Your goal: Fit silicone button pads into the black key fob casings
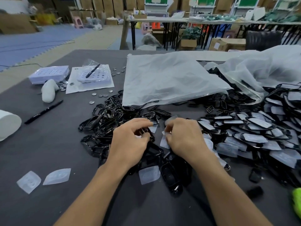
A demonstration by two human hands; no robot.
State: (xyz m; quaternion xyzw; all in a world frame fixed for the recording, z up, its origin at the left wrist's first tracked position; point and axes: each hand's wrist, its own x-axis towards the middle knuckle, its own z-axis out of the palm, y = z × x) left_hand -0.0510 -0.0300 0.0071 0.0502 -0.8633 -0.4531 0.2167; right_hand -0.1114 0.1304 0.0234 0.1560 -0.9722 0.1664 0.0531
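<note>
My left hand [130, 141] grips a black key fob casing [149, 133] over the middle of the dark table. Close beside it, my right hand [184, 137] pinches a translucent silicone button pad [164, 141] at its left edge. A heap of empty black casings [112, 115] lies behind my left hand. To the right spreads a large pile of casings with pads fitted [257, 132]. Loose silicone pads lie in front: one [149, 174] between my forearms and two [44, 178] at the near left.
A frosted plastic bag [167, 79] covers the table's middle back, and another bag [263, 66] spills casings at the right. Coin cells [101, 95], a black marker [44, 111], white trays [48, 74], a white roll [8, 124] and a white lump [48, 90] sit left.
</note>
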